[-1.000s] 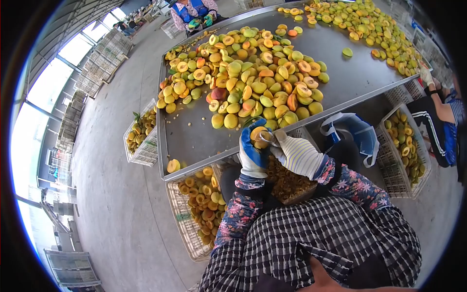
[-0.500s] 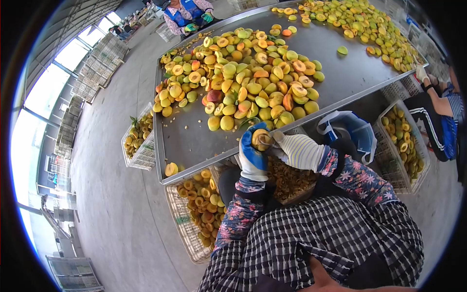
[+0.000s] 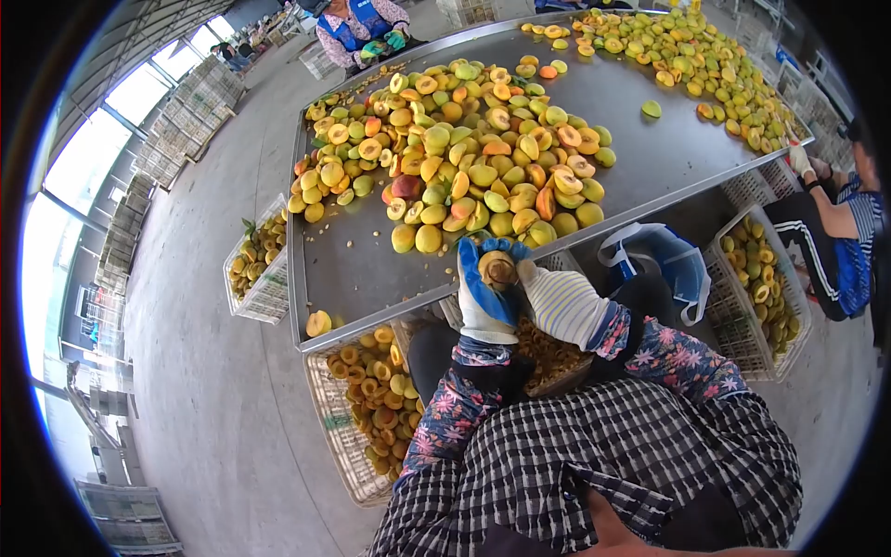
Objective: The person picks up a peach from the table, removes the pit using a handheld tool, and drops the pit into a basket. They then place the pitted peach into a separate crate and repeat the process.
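My left hand [image 3: 486,295], in a blue-and-white glove, is closed around a halved peach [image 3: 498,269], its cut face turned up with a brown centre. My right hand [image 3: 561,301], in a striped white glove, is closed, its thumb and fingertips against the right side of that peach. Whatever the right fingers grip is hidden. Just beyond both hands, a heap of yellow-green peaches [image 3: 483,176], many halved, lies on the metal table [image 3: 371,265]. Below my hands, a container of brown pits and scraps [image 3: 548,357] is partly covered by my arms.
A crate of pitted peach halves [image 3: 348,446] stands left of my lap, another crate [image 3: 264,292] beyond the table's left edge. At right are a blue bucket [image 3: 670,265] and a peach crate [image 3: 766,297]. Co-workers sit at the far side [image 3: 357,32] and right [image 3: 840,223].
My left hand has turned the peach so its cut face shows more. My right fingertips have shifted against it, and the grey metal bit seen at them earlier is hidden. The view has shifted slightly.
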`<action>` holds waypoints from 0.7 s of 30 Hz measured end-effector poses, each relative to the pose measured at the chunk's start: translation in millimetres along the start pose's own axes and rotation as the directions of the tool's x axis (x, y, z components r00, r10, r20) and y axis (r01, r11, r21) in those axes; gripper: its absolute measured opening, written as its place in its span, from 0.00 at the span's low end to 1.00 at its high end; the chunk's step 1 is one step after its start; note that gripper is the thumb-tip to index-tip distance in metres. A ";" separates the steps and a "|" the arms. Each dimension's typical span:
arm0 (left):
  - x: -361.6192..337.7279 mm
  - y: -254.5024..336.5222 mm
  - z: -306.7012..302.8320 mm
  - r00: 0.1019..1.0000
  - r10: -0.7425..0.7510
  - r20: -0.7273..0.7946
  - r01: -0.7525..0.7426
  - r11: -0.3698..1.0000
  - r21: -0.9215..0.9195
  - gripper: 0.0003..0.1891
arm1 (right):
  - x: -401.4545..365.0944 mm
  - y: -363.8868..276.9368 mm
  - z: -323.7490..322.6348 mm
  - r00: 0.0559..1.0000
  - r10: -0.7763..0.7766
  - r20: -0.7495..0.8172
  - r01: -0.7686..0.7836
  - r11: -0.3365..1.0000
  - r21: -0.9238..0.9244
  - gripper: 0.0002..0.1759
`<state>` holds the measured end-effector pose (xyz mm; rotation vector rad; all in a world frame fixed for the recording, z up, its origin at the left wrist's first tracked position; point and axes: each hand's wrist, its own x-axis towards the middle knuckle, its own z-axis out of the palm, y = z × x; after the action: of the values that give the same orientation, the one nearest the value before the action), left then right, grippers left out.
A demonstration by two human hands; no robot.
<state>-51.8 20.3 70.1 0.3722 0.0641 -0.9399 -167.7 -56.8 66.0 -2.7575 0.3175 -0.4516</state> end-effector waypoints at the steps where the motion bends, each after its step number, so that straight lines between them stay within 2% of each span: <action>1: 6.0 -2.4 -13.4 0.999 0.024 0.029 -0.024 1.000 -0.014 0.18 | 0.4 -0.5 -2.4 1.000 0.000 0.029 -0.001 1.000 0.021 0.15; 2: 6.3 -4.2 -17.7 0.997 0.046 0.055 -0.044 0.999 -0.027 0.18 | -0.2 -3.5 -7.9 0.998 0.003 0.059 -0.005 0.999 0.042 0.15; 5: 3.7 -9.8 -20.4 0.970 0.200 0.141 -0.219 0.966 0.139 0.17 | -0.7 -1.5 -14.2 0.997 -0.027 0.073 0.013 0.982 0.188 0.17; 6: -0.2 -5.6 -17.8 0.926 0.283 0.250 -0.374 0.786 0.493 0.17 | -0.9 0.5 -15.4 0.997 -0.044 0.065 0.027 0.968 0.249 0.18; 7: -6.0 2.0 -15.9 0.872 0.308 0.379 -0.486 0.460 0.743 0.18 | -0.9 1.8 -16.4 0.994 -0.033 0.101 0.006 0.966 0.257 0.18; 8: -9.1 6.4 -11.8 0.817 0.271 0.509 -0.540 0.049 0.840 0.18 | 0.8 3.9 -18.8 0.991 -0.023 0.135 -0.013 0.964 0.264 0.19; 9: -6.8 3.9 -10.7 0.874 0.290 0.390 -0.479 0.378 0.793 0.18 | 2.9 5.7 -21.5 0.986 -0.014 0.166 -0.032 0.963 0.269 0.19; 10: -5.0 -0.6 -11.3 0.929 0.257 0.266 -0.370 0.664 0.649 0.19 | 3.1 3.2 -22.7 0.987 -0.002 0.163 -0.036 0.972 0.231 0.19; 11: -4.2 -3.8 -13.5 0.972 0.178 0.153 -0.228 0.876 0.425 0.19 | 2.5 -1.8 -23.0 0.987 0.013 0.161 -0.044 0.980 0.194 0.19; 12: -1.8 -4.4 -17.5 0.980 0.158 0.119 -0.192 0.908 0.374 0.20 | 1.1 -5.2 -22.9 0.987 0.029 0.160 -0.054 0.986 0.155 0.19; 14: 5.5 -3.9 -22.6 0.992 0.114 0.057 -0.125 0.958 0.258 0.22 | -1.1 -4.6 -19.7 0.978 0.055 0.199 -0.100 0.969 0.224 0.19; 15: 6.3 -2.8 -24.8 0.990 0.118 0.072 -0.136 0.931 0.339 0.21 | -1.4 -3.1 -14.6 0.974 0.060 0.220 -0.117 0.958 0.260 0.19; 16: 6.3 -0.9 -27.9 0.989 0.121 0.085 -0.146 0.896 0.420 0.21 | -1.0 6.6 -4.9 0.983 -0.055 0.176 -0.027 0.902 0.432 0.21; 19: 8.6 1.8 -37.5 0.979 0.114 0.170 -0.191 0.806 0.560 0.21 | -1.0 15.4 -0.6 0.973 -0.053 0.225 -0.070 0.861 0.504 0.18; 20: 7.3 3.3 -34.5 0.972 0.086 0.217 -0.200 0.786 0.585 0.21 | 4.2 15.7 -0.8 0.966 -0.123 0.227 0.007 0.892 0.452 0.17; 21: 7.7 4.6 -32.5 0.963 0.059 0.264 -0.213 0.765 0.608 0.20 | 3.6 15.9 -3.2 0.954 -0.083 0.287 -0.091 0.833 0.546 0.17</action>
<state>-40.1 27.9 39.4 0.8810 -0.5080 -0.8320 -168.0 -73.3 64.3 -2.2009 0.0909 -0.0878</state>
